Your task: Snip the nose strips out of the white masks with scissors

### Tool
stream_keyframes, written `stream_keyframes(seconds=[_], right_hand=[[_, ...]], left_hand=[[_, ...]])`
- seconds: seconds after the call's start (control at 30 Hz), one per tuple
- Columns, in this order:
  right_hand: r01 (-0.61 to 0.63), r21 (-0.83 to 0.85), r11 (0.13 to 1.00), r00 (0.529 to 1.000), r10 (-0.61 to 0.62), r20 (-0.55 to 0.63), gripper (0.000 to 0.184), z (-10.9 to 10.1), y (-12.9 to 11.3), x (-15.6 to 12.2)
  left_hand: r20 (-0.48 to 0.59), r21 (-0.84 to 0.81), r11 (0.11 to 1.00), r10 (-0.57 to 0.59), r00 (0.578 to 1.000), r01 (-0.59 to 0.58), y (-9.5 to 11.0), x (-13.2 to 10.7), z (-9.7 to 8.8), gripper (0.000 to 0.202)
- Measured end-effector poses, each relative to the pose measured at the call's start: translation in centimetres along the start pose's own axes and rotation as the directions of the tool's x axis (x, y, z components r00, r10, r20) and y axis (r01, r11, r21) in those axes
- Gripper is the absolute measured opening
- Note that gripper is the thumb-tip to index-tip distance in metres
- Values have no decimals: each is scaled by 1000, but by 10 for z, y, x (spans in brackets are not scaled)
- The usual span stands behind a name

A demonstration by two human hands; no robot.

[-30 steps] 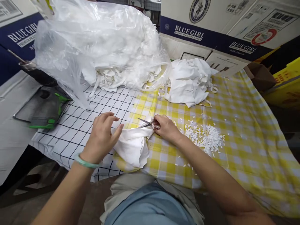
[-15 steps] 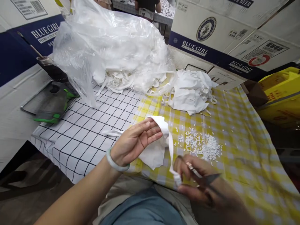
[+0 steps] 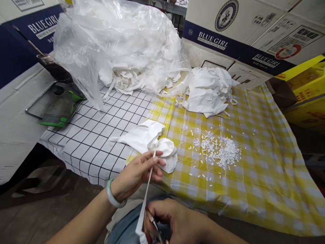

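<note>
My left hand (image 3: 146,167), a pale bangle (image 3: 113,196) at its wrist, pinches a narrow white strap (image 3: 146,196) between thumb and fingers. The strap stretches tight down towards my lap. There my right hand (image 3: 175,217) is closed around scissors (image 3: 152,222), whose blades are mostly hidden. The lower strap end runs beside the right-hand fingers; whether they also grip it I cannot tell. Just beyond my left hand, a crumpled white cloth piece (image 3: 138,135) lies on the table with its near part bunched up.
Small white clippings (image 3: 224,152) lie scattered on the yellow checked cloth (image 3: 254,189). Behind them sits a stack of white strapped cloth pieces (image 3: 208,91). A large clear plastic bag (image 3: 122,37) of white pieces, beer cartons (image 3: 228,37) and a green-edged grey object (image 3: 58,105) border the table.
My left hand has come out from under the white cloth, moved nearer and now pinches the strap. My right hand has moved left and down to my lap with the scissors.
</note>
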State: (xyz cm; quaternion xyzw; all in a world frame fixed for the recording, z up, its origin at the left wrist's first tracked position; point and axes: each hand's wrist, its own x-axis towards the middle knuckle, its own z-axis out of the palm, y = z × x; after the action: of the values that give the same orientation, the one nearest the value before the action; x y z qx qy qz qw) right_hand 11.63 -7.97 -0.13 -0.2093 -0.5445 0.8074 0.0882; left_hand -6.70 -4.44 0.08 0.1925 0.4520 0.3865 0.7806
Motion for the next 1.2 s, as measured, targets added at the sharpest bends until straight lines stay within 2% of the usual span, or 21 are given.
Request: stream_keyframes(seconds=[0.07, 0.1, 0.13, 0.17, 0.23, 0.27, 0.3, 0.37, 0.43, 0.53, 0.6, 0.63, 0.7, 0.77, 0.8, 0.83, 0.9, 0.97, 1.03, 1.13, 1.2], right_hand=[[7, -41, 999, 1000, -7, 1, 44, -7, -1, -4], [25, -90, 996, 998, -31, -58, 40, -15, -5, -5], [48, -155, 987, 982, -75, -172, 36, -24, -12, -5], [70, -228, 971, 938, -142, -316, 32, -35, -19, -4], [110, -377, 920, 774, -317, -548, 27, -57, -34, 7], [132, -442, 887, 714, -395, -578, 25, -68, -40, 15], [159, -491, 857, 700, -449, -556, 24, -77, -44, 26], [226, -510, 830, 761, -477, -439, 21, -91, -48, 48], [276, -440, 855, 818, -449, -359, 20, -99, -50, 67], [315, -241, 918, 848, -386, -364, 24, -107, -59, 81], [290, -130, 948, 862, -318, -396, 30, -110, -70, 83], [271, -93, 958, 866, -285, -412, 32, -111, -76, 83], [252, -41, 967, 867, -244, -434, 32, -111, -87, 85], [255, -5, 967, 865, -231, -445, 31, -109, -96, 88], [254, 2, 967, 864, -226, -450, 30, -109, -99, 90], [251, -3, 968, 861, -225, -457, 29, -108, -101, 92], [242, -46, 969, 851, -235, -469, 28, -108, -104, 94], [239, -99, 966, 846, -257, -468, 27, -109, -105, 95], [248, -147, 958, 852, -288, -436, 27, -111, -105, 93], [275, -250, 928, 860, -354, -369, 23, -117, -104, 86], [306, -353, 884, 829, -430, -358, 19, -121, -103, 80]], left_hand=[[-90, -95, 992, 73, 993, -81, 7, 5, 2, 30], [-124, -88, 989, 106, 987, -117, 10, 6, 2, 27], [-137, -53, 989, 129, 982, -137, 13, 6, 2, 26], [-129, -1, 989, 145, 981, -146, 14, 5, 2, 25], [-72, 117, 979, 176, 982, -167, 16, -2, 4, 28], [-34, 170, 968, 191, 981, -183, 17, -6, 6, 30], [2, 212, 956, 207, 978, -202, 18, -11, 7, 31], [45, 251, 939, 231, 972, -235, 22, -17, 8, 31], [27, 245, 945, 218, 976, -218, 27, -19, 4, 31], [-121, 265, 943, 242, 963, -204, 38, -15, -10, 29], [-207, 373, 894, 343, 916, -250, 43, -10, -20, 26], [-208, 459, 844, 405, 890, -277, 45, -8, -24, 21], [-121, 650, 689, 510, 852, -320, 48, -5, -29, 14], [28, 769, 517, 559, 828, -376, 51, -6, -31, 19], [85, 787, 467, 564, 821, -403, 52, -7, -30, 20], [119, 783, 457, 556, 823, -423, 54, -9, -30, 21], [141, 709, 548, 507, 850, -444, 59, -12, -27, 22], [151, 553, 727, 394, 907, -407, 64, -14, -23, 25], [179, 358, 879, 266, 947, -314, 67, -12, -18, 26], [151, 185, 964, 166, 975, -192, 68, -7, -11, 22], [114, 158, 968, 178, 977, -194, 67, -5, -8, 20]])
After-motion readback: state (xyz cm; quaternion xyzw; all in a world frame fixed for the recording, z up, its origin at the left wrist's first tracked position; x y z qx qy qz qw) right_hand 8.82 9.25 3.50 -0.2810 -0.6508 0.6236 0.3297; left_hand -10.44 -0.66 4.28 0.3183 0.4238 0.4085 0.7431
